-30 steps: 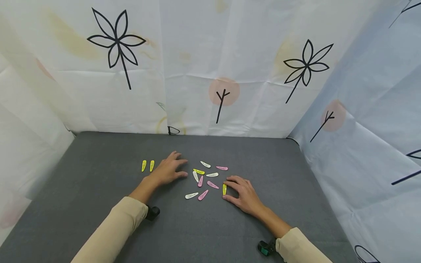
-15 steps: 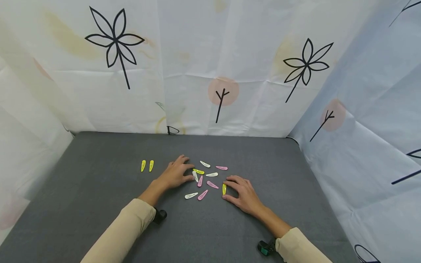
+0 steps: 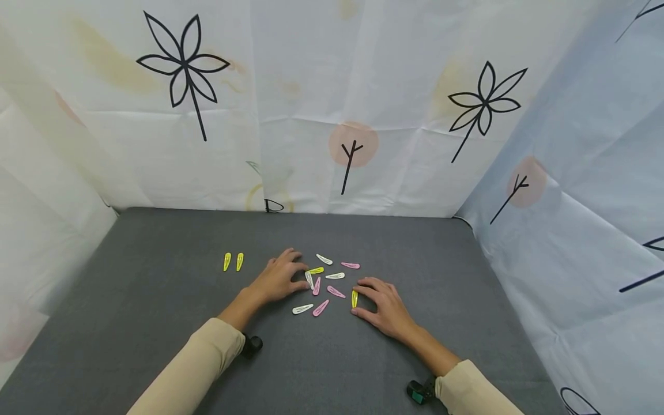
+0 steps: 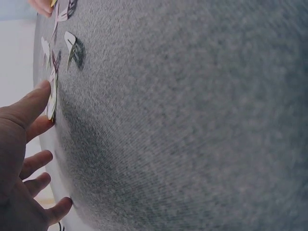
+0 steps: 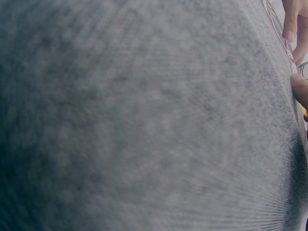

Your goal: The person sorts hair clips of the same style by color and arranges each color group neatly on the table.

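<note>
In the head view, my left hand (image 3: 280,278) is at the left side of a loose group of snap hair clips. Its index fingertip is right at the end of a yellow hair clip (image 3: 316,270). The thumb tip lies beside a white hair clip (image 3: 309,280); both are overlapped by thumb and index in the left wrist view. My right hand (image 3: 383,305) pinches another yellow hair clip (image 3: 355,299) between thumb and index finger, on the table at the group's right side. Between the hands lie pink clips, such as this pink hair clip (image 3: 336,291), and more white ones.
Two yellow hair clips (image 3: 233,261) stand side by side, left of the left hand. The grey table (image 3: 332,363) meets a white patterned cloth (image 3: 301,86) at its back and sides. A black wrist camera (image 3: 420,392) is on the right wrist.
My left hand has moved right to the group of clips. The yellow clip at its index finger has turned, its right end now pointing up, and the white one shifted slightly. The right hand stays put.
</note>
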Available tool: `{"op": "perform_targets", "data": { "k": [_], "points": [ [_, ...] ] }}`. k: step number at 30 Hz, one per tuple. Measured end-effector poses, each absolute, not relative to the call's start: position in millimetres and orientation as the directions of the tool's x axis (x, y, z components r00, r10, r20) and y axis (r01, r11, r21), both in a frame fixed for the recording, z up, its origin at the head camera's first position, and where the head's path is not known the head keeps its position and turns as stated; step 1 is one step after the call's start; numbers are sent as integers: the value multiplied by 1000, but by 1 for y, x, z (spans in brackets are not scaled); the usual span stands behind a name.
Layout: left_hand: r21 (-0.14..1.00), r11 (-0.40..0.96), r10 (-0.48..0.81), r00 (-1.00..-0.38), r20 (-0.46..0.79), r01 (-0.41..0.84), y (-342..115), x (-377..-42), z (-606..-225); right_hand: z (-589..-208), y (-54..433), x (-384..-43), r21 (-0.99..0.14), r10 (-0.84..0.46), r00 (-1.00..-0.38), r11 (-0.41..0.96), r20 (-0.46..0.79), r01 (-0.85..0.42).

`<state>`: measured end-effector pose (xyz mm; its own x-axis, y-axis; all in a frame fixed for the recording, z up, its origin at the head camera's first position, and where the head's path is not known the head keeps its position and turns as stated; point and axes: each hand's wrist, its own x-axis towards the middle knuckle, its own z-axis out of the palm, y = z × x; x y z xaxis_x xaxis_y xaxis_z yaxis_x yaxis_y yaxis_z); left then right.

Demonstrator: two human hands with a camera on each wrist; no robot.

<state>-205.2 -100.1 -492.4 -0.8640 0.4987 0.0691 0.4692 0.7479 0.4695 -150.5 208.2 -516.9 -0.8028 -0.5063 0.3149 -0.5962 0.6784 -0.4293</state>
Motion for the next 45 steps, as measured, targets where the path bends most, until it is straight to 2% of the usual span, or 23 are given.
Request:
{"op": "perform_targets", "data": {
  "k": [14, 21, 26, 33, 45],
  "points": [
    [489, 732, 494, -864, 98, 474, -93, -205, -497, -516, 207, -149, -432, -502, -808, 683, 308, -589],
    [440, 782, 443, -890, 108, 443, -87, -207, -500, -516, 207, -148, -439, -495, -814, 685, 305, -581],
    [405, 817, 421, -904, 69, 411, -81, -208, -499, -516, 208, -148, -439, -495, -813, 684, 307, -583],
    [373, 833, 415, -907, 66, 409, -78, -209, -498, -517, 208, -149, -439, -494, -808, 679, 320, -589],
    [389, 822, 426, -902, 63, 416, -81, -208, -495, -517, 208, -149, -441, -495, -810, 679, 316, -587]
  ]
}}
